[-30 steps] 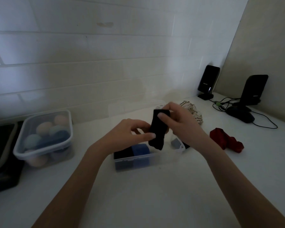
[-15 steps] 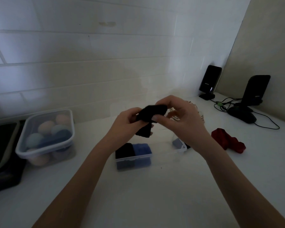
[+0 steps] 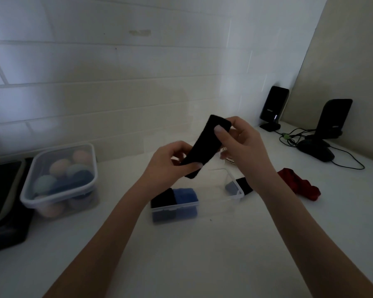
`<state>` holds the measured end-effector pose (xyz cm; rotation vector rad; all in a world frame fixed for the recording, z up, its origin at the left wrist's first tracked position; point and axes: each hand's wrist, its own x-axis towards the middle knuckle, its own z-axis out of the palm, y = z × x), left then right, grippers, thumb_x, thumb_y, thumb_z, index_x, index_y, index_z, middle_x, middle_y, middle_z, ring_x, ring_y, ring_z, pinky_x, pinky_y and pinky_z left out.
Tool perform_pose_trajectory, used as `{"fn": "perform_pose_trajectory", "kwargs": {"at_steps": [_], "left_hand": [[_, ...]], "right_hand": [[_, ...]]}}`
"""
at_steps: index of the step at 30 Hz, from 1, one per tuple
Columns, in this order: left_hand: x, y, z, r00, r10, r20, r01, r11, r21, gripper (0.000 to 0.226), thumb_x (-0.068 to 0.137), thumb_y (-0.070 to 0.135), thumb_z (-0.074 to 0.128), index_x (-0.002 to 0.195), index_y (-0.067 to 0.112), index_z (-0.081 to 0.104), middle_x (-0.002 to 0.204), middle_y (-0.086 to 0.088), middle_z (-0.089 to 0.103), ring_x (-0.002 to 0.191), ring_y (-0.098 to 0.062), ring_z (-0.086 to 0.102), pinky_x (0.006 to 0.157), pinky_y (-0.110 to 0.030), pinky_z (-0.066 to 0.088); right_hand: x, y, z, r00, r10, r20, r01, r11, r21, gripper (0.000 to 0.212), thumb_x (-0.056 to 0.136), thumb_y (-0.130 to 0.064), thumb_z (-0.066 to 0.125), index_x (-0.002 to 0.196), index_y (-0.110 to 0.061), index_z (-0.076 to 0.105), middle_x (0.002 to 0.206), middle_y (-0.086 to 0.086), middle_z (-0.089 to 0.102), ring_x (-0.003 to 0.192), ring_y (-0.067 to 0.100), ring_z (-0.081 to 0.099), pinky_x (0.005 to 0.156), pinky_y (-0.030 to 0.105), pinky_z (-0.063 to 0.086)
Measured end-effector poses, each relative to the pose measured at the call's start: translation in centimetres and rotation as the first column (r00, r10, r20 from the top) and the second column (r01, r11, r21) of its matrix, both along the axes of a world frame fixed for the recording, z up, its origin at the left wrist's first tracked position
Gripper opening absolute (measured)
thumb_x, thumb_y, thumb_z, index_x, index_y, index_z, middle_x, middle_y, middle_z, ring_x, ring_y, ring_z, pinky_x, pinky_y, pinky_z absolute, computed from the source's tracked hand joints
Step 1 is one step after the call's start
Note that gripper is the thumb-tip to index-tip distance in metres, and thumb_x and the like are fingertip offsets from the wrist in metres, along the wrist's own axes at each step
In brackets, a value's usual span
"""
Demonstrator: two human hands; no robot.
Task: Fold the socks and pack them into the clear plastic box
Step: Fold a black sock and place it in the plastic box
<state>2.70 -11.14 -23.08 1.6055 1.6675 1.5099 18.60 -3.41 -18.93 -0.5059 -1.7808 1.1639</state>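
Black sock (image 3: pixel 202 147) stretched flat and tilted, held in the air above the clear plastic box (image 3: pixel 219 202). Left hand (image 3: pixel 170 164) grip pinches the sock's lower end, thumb on the front; right hand (image 3: pixel 243 143) grip pinches the upper end, thumb on top. Inside the box at its left end: a folded black sock (image 3: pixel 163 197) and a folded blue sock (image 3: pixel 184 195) side by side; a grey piece (image 3: pixel 232 187) at its right end. Red sock (image 3: pixel 297 183) on the white bench (image 3: pixel 202 254) right of the box; lidded container of coloured balls (image 3: pixel 60 179) well left of the box
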Motion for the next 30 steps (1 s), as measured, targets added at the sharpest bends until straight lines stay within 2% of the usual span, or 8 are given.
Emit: {"fn": "perform_pose_trajectory", "kwargs": {"at_steps": [3, 9, 11, 14, 18, 22, 27, 30], "left_hand": [[-0.5, 0.1, -0.2, 0.977, 0.181, -0.115, -0.164, 0.976, 0.14, 0.034, 0.061, 0.028, 0.079, 0.076, 0.039, 0.051, 0.069, 0.012, 0.043, 0.06, -0.002, 0.04, 0.056, -0.011, 0.034], [-0.2, -0.1, -0.2, 0.962, 0.08, -0.263, -0.045, 0.989, 0.138, 0.04, 0.069, 0.019, 0.079, 0.092, 0.044, 0.059, 0.096, 0.013, 0.045, 0.082, 0.011, 0.045, 0.067, -0.004, 0.036], [-0.1, -0.3, 0.0, 0.977, -0.061, -0.206, 0.07, 0.997, 0.037, 0.027, 0.069, 0.027, 0.078, 0.092, 0.035, 0.066, 0.103, 0.016, 0.056, 0.091, 0.009, 0.052, 0.075, -0.007, 0.039], [0.5, -0.5, 0.3, 0.97, -0.242, 0.028, 0.243, 0.968, -0.067, 0.016, 0.069, 0.045, 0.068, 0.082, 0.036, 0.07, 0.081, 0.017, 0.068, 0.079, -0.001, 0.063, 0.074, -0.017, 0.046], [0.8, -0.3, 0.1, 0.96, -0.188, 0.205, 0.206, 0.976, -0.07, 0.015, 0.083, 0.031, 0.066, 0.084, 0.016, 0.067, 0.073, -0.003, 0.07, 0.071, -0.016, 0.067, 0.065, -0.033, 0.053], [0.5, -0.4, 0.5, 0.932, -0.148, 0.331, 0.17, 0.985, -0.039, 0.006, 0.08, 0.026, 0.067, 0.08, 0.02, 0.067, 0.068, -0.008, 0.073, 0.064, -0.025, 0.072, 0.063, -0.042, 0.058], [0.7, -0.3, 0.3, 0.921, -0.128, 0.367, 0.162, 0.985, -0.062, 0.012, 0.087, 0.012, 0.061, 0.097, 0.008, 0.067, 0.081, -0.02, 0.073, 0.074, -0.035, 0.072, 0.07, -0.05, 0.059], [0.8, -0.3, 0.5, 0.918, -0.122, 0.378, 0.171, 0.981, -0.097, 0.017, 0.092, 0.005, 0.052, 0.102, 0.007, 0.066, 0.087, -0.017, 0.074, 0.078, -0.034, 0.072, 0.072, -0.047, 0.059]], "right_hand": [[0.2, -0.6, -0.2, 0.988, 0.146, 0.042, -0.145, 0.989, -0.008, 0.005, 0.09, -0.016, 0.057, 0.091, -0.012, 0.06, 0.073, 0.002, 0.068, 0.066, 0.013, 0.062, 0.054, 0.023, 0.052], [0.2, -0.9, -0.3, 0.978, 0.202, 0.053, -0.202, 0.979, -0.012, 0.006, 0.091, -0.017, 0.055, 0.093, -0.012, 0.059, 0.075, 0.0, 0.068, 0.073, 0.017, 0.064, 0.061, 0.028, 0.054], [0.1, -0.6, -0.1, 0.99, 0.141, -0.003, -0.141, 0.989, -0.051, 0.006, 0.092, -0.017, 0.054, 0.093, -0.013, 0.058, 0.071, -0.007, 0.069, 0.072, 0.014, 0.066, 0.06, 0.032, 0.055], [0.1, -0.1, 0.2, 0.998, 0.044, -0.034, -0.047, 0.995, -0.09, 0.008, 0.092, -0.02, 0.055, 0.093, -0.013, 0.058, 0.066, -0.006, 0.069, 0.07, 0.015, 0.067, 0.063, 0.04, 0.057], [0.3, -0.3, -0.3, 0.979, 0.201, -0.03, -0.203, 0.972, -0.118, 0.02, 0.083, -0.015, 0.063, 0.101, -0.011, 0.055, 0.076, -0.004, 0.072, 0.077, 0.016, 0.069, 0.068, 0.039, 0.059], [0.5, -0.6, -1.2, 0.949, 0.297, 0.103, -0.295, 0.955, -0.035, 0.047, 0.076, 0.004, 0.069, 0.116, -0.012, 0.052, 0.101, 0.006, 0.07, 0.095, 0.02, 0.064, 0.082, 0.033, 0.056], [0.0, -0.7, -1.8, 0.987, 0.14, 0.073, -0.149, 0.98, 0.135, 0.027, 0.078, 0.011, 0.065, 0.094, -0.01, 0.068, 0.096, 0.014, 0.066, 0.088, 0.03, 0.063, 0.076, 0.051, 0.052], [0.3, -0.5, -2.0, 0.983, 0.145, 0.111, -0.163, 0.97, 0.18, 0.037, 0.078, 0.011, 0.063, 0.085, -0.024, 0.072, 0.1, 0.004, 0.064, 0.094, 0.019, 0.061, 0.07, 0.037, 0.05]]}}
